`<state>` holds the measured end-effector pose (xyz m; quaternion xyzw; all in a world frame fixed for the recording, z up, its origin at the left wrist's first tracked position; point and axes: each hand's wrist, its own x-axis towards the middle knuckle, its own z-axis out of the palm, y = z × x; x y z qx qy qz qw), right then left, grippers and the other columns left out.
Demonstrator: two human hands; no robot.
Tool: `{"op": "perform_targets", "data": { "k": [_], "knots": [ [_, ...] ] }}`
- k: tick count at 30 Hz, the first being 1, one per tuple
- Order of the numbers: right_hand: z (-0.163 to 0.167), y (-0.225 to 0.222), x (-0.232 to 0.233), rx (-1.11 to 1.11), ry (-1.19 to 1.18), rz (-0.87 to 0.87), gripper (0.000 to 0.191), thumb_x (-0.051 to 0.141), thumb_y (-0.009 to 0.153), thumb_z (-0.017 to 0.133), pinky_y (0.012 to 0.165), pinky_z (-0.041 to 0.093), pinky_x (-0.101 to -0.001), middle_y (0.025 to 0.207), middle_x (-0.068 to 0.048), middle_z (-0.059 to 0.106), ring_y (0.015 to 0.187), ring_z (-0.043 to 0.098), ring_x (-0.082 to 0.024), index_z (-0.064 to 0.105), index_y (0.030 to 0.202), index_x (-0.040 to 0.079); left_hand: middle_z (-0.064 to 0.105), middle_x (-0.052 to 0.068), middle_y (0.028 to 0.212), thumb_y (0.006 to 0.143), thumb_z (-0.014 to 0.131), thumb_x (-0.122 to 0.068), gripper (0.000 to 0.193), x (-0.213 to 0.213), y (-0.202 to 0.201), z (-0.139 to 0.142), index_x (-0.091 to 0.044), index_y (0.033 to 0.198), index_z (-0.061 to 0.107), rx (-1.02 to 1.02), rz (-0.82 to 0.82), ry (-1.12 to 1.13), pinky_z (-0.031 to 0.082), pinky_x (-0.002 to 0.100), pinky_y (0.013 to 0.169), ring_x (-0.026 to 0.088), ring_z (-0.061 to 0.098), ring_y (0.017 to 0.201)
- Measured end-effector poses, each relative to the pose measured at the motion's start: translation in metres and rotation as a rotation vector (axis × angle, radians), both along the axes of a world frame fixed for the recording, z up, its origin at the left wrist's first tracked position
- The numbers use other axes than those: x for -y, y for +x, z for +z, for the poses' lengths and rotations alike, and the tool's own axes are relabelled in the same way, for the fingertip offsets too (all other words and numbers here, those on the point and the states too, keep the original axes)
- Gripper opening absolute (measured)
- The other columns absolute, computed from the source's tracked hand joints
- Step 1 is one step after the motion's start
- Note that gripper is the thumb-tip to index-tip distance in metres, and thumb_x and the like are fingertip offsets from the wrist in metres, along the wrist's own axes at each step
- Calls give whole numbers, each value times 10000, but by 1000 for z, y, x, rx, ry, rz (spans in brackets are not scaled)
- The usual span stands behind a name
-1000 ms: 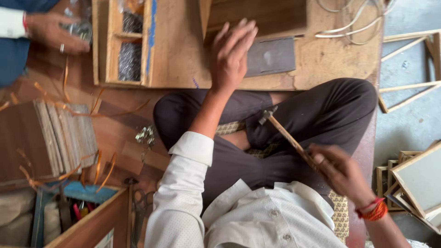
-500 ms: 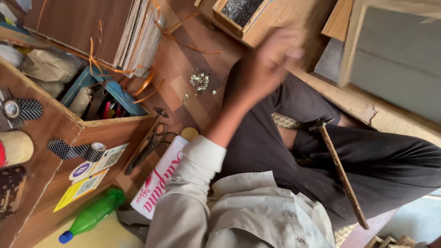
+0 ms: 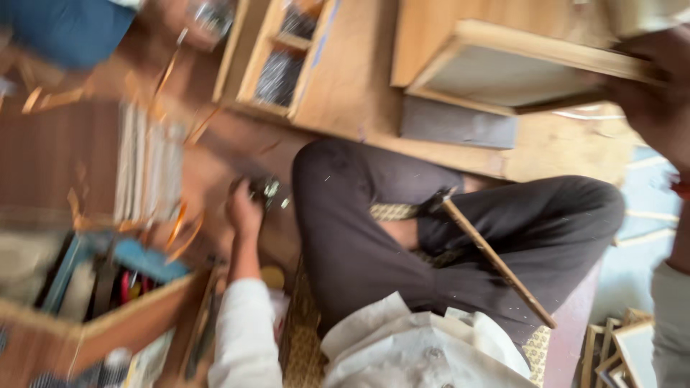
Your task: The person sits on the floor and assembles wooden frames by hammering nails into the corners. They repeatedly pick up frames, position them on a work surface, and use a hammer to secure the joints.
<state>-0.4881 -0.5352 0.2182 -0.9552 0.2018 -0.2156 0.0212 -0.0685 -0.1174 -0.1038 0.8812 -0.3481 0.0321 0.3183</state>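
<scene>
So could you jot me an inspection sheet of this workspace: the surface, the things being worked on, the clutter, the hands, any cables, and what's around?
Surface: wooden floor, with a low wooden board ahead of the knees.
Job's things: small pile of metal bits on the floor; wooden frame lifted at upper right; hammer lying across the lap.
Clutter: open box of tools at left; stack of thin panels; compartment tray.
Hands: left hand down at the metal bits, fingers blurred; right hand grips the frame's edge.
Cables: nothing seen.
Surroundings: another person's blue sleeve at top left; more frames at lower right.
</scene>
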Motion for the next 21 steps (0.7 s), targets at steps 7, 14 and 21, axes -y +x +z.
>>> {"op": "perform_targets", "data": {
  "k": [7,14,21],
  "knots": [
    [48,28,-4,12,-322,25,287,211,952,843,777,539,-323,1006,-57,710,855,700,-216,703,1166,80,722,124,870,993,702,-174,112,17,-22,64,-64,985,688,-76,80,-14,518,451,688,338,701,780],
    [66,46,-12,67,-254,31,294,244,986,835,769,536,-375,953,-45,680,865,697,-249,707,1203,91,646,79,1034,1039,658,-11,145,153,-88,219,35,1172,695,-462,-378,-719,609,272,740,123,663,876],
    [62,25,-6,192,42,74,220,172,1045,805,804,571,-305,1055,-71,728,945,743,-213,703,1210,68,682,13,1113,1088,645,-137,50,302,-168,361,-90,1100,656,198,-908,-644,477,360,918,221,656,1020]
  ]
}}
